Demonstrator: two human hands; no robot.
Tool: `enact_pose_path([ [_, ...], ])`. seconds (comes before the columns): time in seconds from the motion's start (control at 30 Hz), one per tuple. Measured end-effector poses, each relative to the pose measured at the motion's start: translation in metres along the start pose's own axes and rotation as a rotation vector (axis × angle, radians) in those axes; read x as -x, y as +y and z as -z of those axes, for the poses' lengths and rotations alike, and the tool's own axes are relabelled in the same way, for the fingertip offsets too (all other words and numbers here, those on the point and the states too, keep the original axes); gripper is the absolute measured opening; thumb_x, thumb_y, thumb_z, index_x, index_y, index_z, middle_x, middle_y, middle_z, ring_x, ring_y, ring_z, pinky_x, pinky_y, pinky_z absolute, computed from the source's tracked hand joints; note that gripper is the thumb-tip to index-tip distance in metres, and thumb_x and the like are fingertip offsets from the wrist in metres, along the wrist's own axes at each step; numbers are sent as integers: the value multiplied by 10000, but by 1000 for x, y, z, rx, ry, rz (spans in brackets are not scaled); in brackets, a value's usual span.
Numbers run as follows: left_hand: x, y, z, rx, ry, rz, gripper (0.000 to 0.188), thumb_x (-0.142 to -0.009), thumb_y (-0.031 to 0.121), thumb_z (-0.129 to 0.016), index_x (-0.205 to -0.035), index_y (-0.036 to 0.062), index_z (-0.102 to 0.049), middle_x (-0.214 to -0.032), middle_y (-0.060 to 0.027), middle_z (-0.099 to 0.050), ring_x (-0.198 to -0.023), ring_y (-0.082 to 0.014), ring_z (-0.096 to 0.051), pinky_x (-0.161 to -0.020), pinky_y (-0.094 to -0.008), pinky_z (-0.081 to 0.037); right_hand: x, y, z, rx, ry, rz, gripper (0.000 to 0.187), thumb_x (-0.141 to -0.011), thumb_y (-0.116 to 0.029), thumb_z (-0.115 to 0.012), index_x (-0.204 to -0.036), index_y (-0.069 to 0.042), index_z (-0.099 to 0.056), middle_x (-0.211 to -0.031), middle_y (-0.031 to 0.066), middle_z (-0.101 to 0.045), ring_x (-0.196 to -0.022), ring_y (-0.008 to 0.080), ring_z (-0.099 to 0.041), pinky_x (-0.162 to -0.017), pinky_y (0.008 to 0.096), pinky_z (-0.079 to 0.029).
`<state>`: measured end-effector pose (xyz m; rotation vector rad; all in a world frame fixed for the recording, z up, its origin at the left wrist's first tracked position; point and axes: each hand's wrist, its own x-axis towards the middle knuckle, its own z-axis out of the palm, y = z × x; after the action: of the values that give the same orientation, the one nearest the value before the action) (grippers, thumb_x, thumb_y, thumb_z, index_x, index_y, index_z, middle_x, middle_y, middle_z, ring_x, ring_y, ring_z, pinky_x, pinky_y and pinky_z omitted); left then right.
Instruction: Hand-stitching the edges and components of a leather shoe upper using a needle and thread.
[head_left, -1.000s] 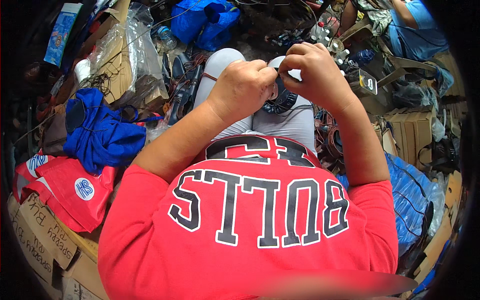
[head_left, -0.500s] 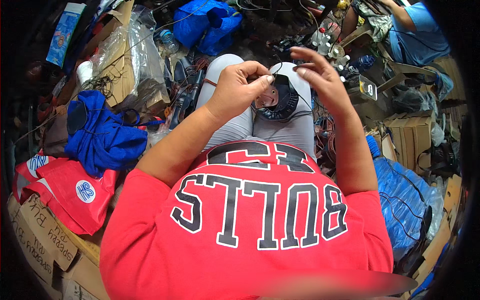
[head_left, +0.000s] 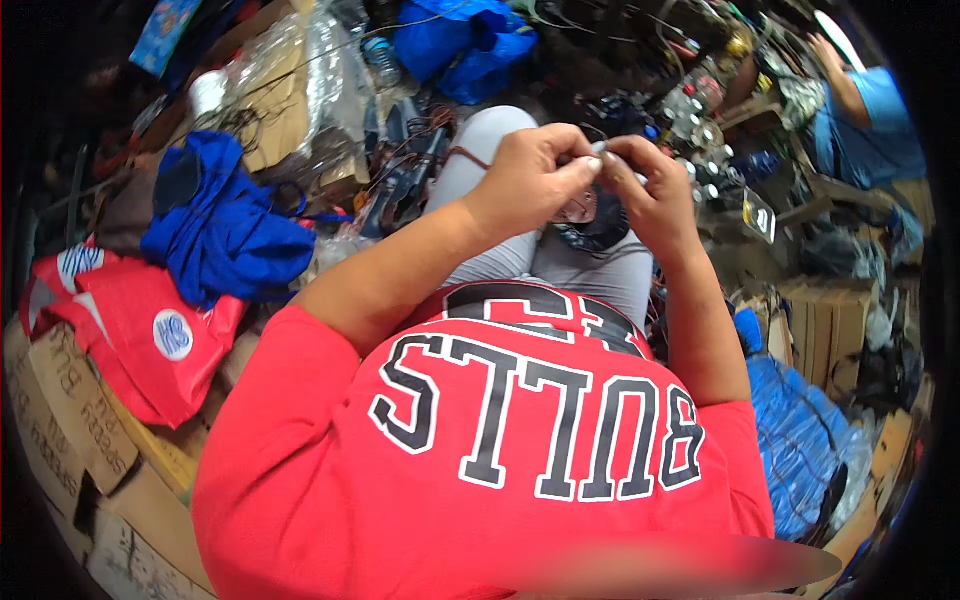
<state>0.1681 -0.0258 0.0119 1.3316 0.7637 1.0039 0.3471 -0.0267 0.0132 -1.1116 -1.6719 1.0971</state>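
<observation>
My left hand (head_left: 535, 178) and my right hand (head_left: 652, 195) are raised over my lap, fingertips brought together. Thumb and forefinger of each are pinched at a thin dark wire (head_left: 599, 147), of which only a bit shows at the fingertips. Below them, a black rounded housing (head_left: 598, 236) with a ribbed side and a reddish-brown plate inside rests on my right thigh. My hands partly cover it.
A blue plastic bag (head_left: 465, 50), wires and clear bottles (head_left: 695, 130) lie ahead. Blue cloth (head_left: 215, 225) and a red bag (head_left: 150, 340) are at left. At right are cardboard (head_left: 825, 330) and a blue plastic-wrapped bundle (head_left: 795, 430). A person in blue (head_left: 870, 130) sits far right.
My right hand, spread and apart half a second ago, has come left and closed its fingertips against those of my left hand. The whole view has shifted and tilted slightly.
</observation>
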Motion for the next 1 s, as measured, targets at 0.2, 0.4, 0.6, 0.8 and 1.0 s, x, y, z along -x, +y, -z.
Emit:
enact_pose_path([
  [0.2,6,0,-3,-220,94,-133,97,-874,57,-588,-810,-16,-584,-652,-16,-587,-580,-51,-549,-508,-225,-443,-10,-4,-6,186,253,58,82,-863,-58,-620,-889,14,-649,-701,-8,-606,-631,28,-511,-554,191,-415],
  [0.4,24,12,2,-116,108,-118,133,-863,70,-590,-752,-3,-577,-640,-51,-610,-573,-91,-561,-522,-259,-432,-47,9,9,397,354,125,126,-873,-115,-628,-895,6,-656,-705,-2,-618,-631,48,-545,-561,202,-429],
  [0.6,48,15,27,-549,108,-500,61,-765,94,-695,-780,48,-659,-761,-87,-607,-820,-221,-594,-707,-342,-442,-66,1,45,-20,361,-42,186,-895,-181,-624,-992,-27,-667,-879,11,-653,-780,82,-575,-705,203,-417],
  [0.8,50,38,68,-820,68,-465,125,-694,132,-761,-703,68,-655,-728,-57,-593,-751,-198,-595,-617,-326,-423,-55,-6,-9,-317,27,-80,193,-885,-146,-627,-1023,-13,-653,-861,21,-643,-758,77,-567,-717,217,-444],
  [1.0,70,81,121,-972,-40,-124,408,-562,225,-834,-893,44,-678,-789,-84,-626,-708,-205,-577,-634,-304,-456,-53,-19,-39,-434,-117,-150,251,-851,-110,-657,-1071,-5,-599,-892,84,-670,-812,160,-650,-716,255,-488],
])
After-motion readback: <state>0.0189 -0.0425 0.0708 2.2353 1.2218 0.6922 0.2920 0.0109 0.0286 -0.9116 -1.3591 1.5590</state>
